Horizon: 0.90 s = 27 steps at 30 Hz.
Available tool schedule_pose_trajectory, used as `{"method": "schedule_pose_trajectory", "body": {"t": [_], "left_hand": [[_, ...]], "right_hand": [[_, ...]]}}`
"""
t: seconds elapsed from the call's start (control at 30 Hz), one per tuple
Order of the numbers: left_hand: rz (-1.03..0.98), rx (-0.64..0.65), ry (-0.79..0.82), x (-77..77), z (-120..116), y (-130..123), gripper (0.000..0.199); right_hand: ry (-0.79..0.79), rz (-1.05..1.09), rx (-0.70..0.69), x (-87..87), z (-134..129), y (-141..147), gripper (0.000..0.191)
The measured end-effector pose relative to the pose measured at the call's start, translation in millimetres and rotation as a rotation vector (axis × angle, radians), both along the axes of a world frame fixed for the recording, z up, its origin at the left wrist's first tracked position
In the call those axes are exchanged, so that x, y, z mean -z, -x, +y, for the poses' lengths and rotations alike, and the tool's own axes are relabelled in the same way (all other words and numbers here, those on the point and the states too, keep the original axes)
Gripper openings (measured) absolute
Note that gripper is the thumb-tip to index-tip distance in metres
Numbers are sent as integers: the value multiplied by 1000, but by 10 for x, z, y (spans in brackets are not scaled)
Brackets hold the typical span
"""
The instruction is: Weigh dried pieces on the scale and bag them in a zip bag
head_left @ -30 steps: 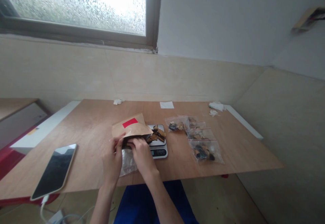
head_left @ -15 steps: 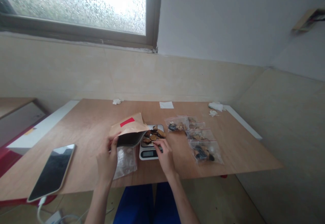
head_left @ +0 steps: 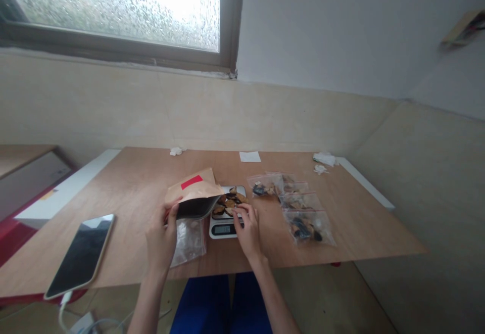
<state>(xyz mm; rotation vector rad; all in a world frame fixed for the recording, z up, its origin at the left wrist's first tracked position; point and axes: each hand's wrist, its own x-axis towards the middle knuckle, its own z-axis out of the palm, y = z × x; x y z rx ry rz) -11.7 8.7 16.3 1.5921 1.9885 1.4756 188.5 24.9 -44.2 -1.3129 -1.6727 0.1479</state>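
My left hand [head_left: 161, 233] grips a brown paper pouch [head_left: 194, 186] by its left edge. The pouch has a red label and a dark lining, and its mouth tilts toward the scale. Brown dried slices [head_left: 232, 201] with dark rims lie on the plate of a white digital kitchen scale [head_left: 212, 230]; its display is too small to read. My right hand [head_left: 248, 230] is at the right front of the slices, fingers bent and slightly apart, nothing visible in them. Beneath the pouch lies a clear zip bag [head_left: 189, 240], partly covered.
Several zip bags of dark and brown dried pieces [head_left: 306, 228] lie to the right of the scale. A phone [head_left: 81, 255] with a white cable rests at the table's left. Crumpled tissues [head_left: 325, 158] and a white paper [head_left: 250, 156] lie along the back edge.
My right hand has moved slightly right from the slices, its thumb and finger loosened from a pinch. A pale slice stays on the scale. The left hand and pouch keep their place.
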Motion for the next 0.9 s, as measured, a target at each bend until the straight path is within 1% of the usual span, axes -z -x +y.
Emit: {"method": "schedule_pose_trajectory", "body": {"t": [0.07, 0.13, 0.23, 0.3, 0.43, 0.5, 0.6, 0.77, 0.9], "left_hand": [[0, 5, -2, -5, -2, -7, 29], [-2, 15, 3, -9, -6, -13, 29], [-11, 31, 20, -13, -15, -21, 30], [-19, 43, 25, -15, -18, -22, 30], [-38, 53, 29, -18, -16, -16, 30], [-48, 57, 33, -20, -11, -18, 30], [-63, 84, 24, -23, -6, -33, 31], [-106, 116, 14, -31, -7, -61, 30], [-127, 121, 21, -45, -5, -68, 30]], "right_hand": [[-2, 104, -38, -161, -34, 17, 20], [6, 197, -118, -355, -55, 47, 21], [58, 322, -248, -654, -58, 97, 20], [103, 421, -310, -829, -42, 116, 21], [158, 571, -405, -1083, 9, 99, 21], [196, 563, -478, -1156, 31, 82, 21], [260, 438, -582, -1199, 50, 79, 23], [333, 190, -697, -1168, 67, 133, 28], [322, 74, -717, -1131, 100, 191, 30]]}}
